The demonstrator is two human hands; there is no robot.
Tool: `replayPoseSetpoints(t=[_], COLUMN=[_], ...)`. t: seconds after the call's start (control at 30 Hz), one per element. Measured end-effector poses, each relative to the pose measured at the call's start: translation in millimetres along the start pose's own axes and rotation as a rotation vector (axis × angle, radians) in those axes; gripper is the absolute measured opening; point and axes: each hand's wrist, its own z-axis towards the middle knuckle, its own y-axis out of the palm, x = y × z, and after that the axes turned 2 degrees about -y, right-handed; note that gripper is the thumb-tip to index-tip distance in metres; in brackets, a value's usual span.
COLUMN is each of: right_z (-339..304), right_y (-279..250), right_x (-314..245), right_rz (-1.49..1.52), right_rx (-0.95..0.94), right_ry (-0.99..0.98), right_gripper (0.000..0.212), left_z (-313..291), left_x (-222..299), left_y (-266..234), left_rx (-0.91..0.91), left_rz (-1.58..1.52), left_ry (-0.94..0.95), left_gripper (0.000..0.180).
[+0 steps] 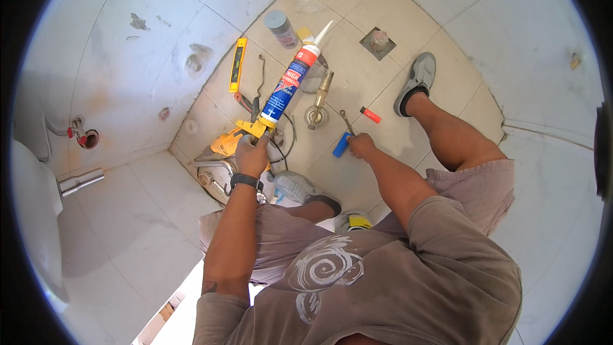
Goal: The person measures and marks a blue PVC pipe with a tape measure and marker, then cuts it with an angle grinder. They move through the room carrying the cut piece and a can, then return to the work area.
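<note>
My left hand (253,154) grips the yellow caulking gun (255,126) at its handle. In the gun sits a blue, white and red sealant cartridge (284,87), its white nozzle tilted up toward the far right. Low over the floor, my right hand (363,145) has its fingers curled in at a small blue cylinder (341,145) and the lower end of a ring-ended metal tool (347,121). Which of these it grips, I cannot make out. Just beyond that hand lies a red-and-black stick-shaped item (370,115).
On the tiled floor lie a brass-coloured drain fitting (323,92), a grey spray can (281,28), a yellow spirit level (238,65) and a yellow power tool (227,143). A square floor opening (377,43) holds a pipe stub. A white basin (35,217) stands at the left wall.
</note>
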Motion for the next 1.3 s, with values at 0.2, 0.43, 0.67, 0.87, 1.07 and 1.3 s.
replayPoseSetpoints(t=[0.2,0.43,0.67,0.87,1.07,1.3], right_z=[-14.7,-23.0,-15.2,-13.6,-13.2,-15.2], right_y=[-7.3,5.9,4.0,-10.4,-16.6,-19.0], right_x=[-12.2,-34.2,-27.2,-26.6,-29.1,-40.3], right_rz=[-0.248,-0.256,-0.262,-0.247,-0.345,-0.386], right_rx=[0.216,0.113,0.099,0.257,0.337,0.325], right_ry=[-0.057,-0.145,-0.179,-0.260,-0.330,-0.297], right_gripper=[0.052,0.053,0.037,0.029,0.025,0.024], left_z=[2.8,38.4,50.4,59.4,71.3,67.9], left_x=[-8.3,-41.9,-56.9,-60.3,-82.8,-92.0], left_y=[8.0,34.1,62.7,76.4,96.7,103.7], left_rx=[-0.106,-0.031,-0.037,0.047,0.018,-0.020], left_rz=[0.155,0.265,0.217,0.265,0.346,0.391], left_ry=[-0.163,-0.101,-0.075,0.046,0.005,0.015], left_gripper=[0.052,0.055,0.049,0.046,0.050,0.059])
